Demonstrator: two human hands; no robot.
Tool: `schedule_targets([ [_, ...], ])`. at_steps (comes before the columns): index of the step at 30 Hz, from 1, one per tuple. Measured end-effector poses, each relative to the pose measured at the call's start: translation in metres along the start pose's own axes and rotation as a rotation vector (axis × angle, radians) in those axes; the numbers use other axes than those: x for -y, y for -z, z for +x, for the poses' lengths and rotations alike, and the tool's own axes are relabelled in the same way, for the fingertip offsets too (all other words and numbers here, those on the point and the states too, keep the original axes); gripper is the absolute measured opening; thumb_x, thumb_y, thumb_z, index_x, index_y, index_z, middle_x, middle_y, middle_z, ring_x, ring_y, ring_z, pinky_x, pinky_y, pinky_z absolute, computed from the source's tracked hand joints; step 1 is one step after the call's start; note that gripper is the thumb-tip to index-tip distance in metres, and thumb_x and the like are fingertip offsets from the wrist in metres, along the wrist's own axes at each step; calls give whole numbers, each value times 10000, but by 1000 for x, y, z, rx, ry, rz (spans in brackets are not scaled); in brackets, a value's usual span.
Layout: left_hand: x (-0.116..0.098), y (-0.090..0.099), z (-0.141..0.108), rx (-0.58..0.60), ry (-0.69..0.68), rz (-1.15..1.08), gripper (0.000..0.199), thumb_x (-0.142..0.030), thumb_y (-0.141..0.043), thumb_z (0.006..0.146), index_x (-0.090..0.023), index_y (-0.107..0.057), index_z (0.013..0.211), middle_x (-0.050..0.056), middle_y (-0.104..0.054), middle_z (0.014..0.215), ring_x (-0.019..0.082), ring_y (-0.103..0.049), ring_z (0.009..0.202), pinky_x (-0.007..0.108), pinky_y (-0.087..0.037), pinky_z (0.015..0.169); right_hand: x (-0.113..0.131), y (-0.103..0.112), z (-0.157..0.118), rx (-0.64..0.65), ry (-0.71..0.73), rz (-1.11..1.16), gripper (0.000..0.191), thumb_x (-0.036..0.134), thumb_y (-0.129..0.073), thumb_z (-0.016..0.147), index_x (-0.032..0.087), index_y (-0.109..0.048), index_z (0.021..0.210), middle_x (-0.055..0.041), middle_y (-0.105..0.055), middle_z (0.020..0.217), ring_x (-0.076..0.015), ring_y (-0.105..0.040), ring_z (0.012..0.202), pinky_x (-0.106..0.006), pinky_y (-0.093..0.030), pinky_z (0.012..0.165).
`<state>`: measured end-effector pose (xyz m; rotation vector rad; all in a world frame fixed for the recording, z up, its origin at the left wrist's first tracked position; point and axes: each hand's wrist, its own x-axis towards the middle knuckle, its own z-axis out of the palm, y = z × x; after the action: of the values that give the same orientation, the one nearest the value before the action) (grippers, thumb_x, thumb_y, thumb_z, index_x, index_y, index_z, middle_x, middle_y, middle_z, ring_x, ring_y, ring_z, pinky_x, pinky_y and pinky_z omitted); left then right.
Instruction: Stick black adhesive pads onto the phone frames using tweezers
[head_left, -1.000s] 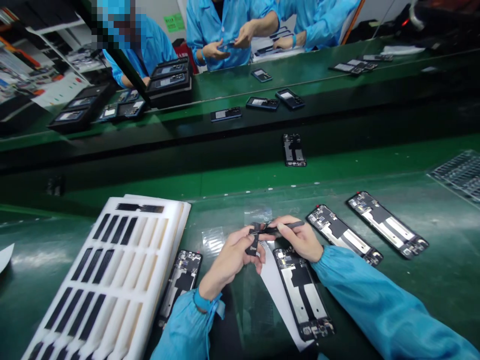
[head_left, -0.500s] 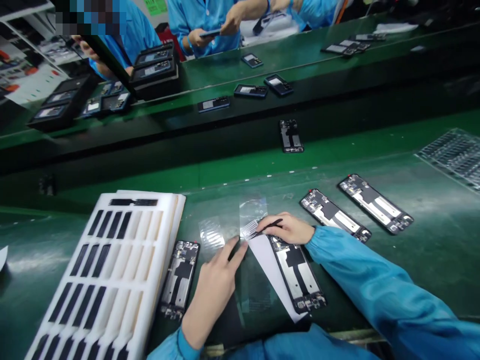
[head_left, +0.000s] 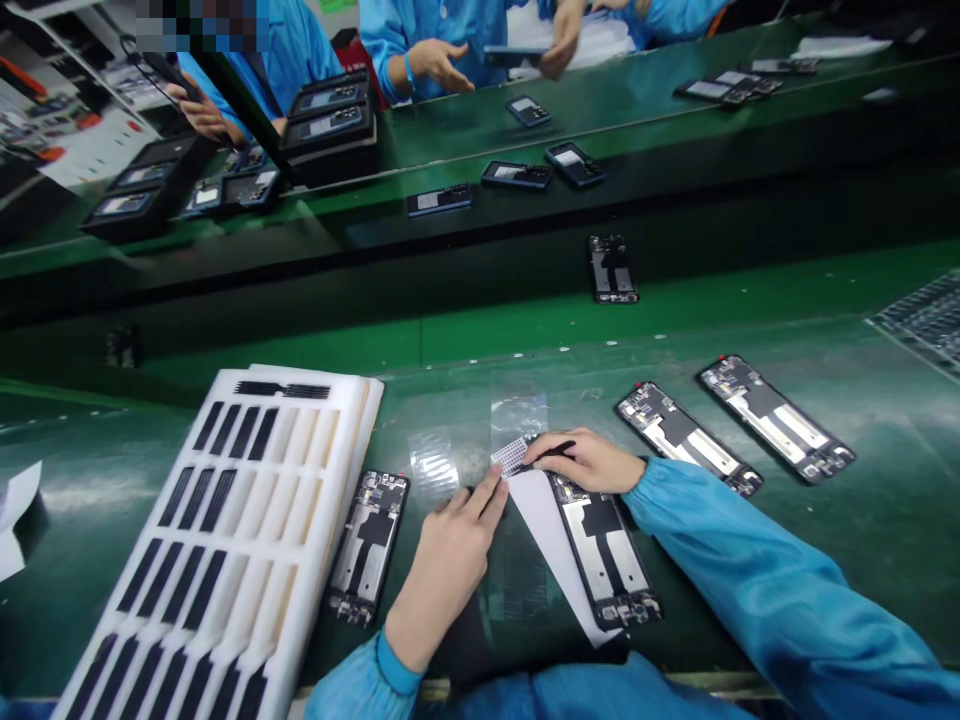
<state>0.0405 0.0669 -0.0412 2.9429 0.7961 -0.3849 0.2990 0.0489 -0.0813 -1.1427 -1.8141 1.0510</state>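
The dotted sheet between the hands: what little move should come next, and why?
Perhaps pick gently at the dotted sheet with the thin dark tool: the right hand holds the tool's tip at the sheet, while the left hand has fingertips at its edge, seemingly steadying it.

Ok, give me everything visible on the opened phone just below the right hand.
The opened phone has a dark frame, silver metallic-looking panels, a black patch with a black strip running down the middle, and small components at both ends. It lies flat and slanted on the green bench, top end toward the upper left of the picture, and seems to overlap the white paper beside it. The right hand hides part of its top; contact there can't be told.
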Motion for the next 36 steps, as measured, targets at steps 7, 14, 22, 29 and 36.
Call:
schedule_targets([
  [7, 0, -5, -1, -14, 1, -51, 696, 66, -407, 800, -175, -501, 1446, 50, -413, 1576, 226, -682, 1045, 325, -619, 736, 9, 0, 3, -15, 45, -57, 223, 257, -514, 989, 219, -726, 1048, -64, -783, 996, -198, -740, 918, -295, -565, 837],
  [14, -6, -2, 1, -7, 27, -49, 707, 71, -398, 767, -144, -515, 1431, 90, -412, 1576, 219, -693, 964, 301, -602, 625, 6, -1, 3, -17, 29, -74, 214, 261, -516, 990, 202, -716, 1039, -77, -779, 981, -198, -742, 884, -283, -564, 803],
  [22, -8, -2, 0, -22, 54, -115, 699, 48, -381, 792, -167, -509, 1445, 106, -440, 1560, 222, -685, 992, 307, -620, 668, 1, 0, 2, -39, 10, -39, 216, 308, -534, 989, 202, -717, 1030, -67, -784, 940, -185, -743, 823, -262, -562, 758],
  [29, -8, -3, 1, -15, 52, -107, 719, 60, -384, 768, -153, -501, 1445, 72, -408, 1579, 228, -688, 980, 319, -613, 631, 3, 0, 2, -43, 36, -37, 222, 295, -522, 993, 199, -721, 1009, -66, -773, 934, -181, -733, 824, -265, -559, 761],
  [36, -4, -9, 1, -25, 72, -201, 673, 44, -394, 827, -200, -509, 1444, 3, -411, 1571, 208, -685, 1062, 302, -624, 734, 2, -1, 3, -33, -18, 8, 232, 319, -518, 1003, 196, -714, 1014, -58, -769, 927, -179, -726, 817, -269, -561, 750],
])
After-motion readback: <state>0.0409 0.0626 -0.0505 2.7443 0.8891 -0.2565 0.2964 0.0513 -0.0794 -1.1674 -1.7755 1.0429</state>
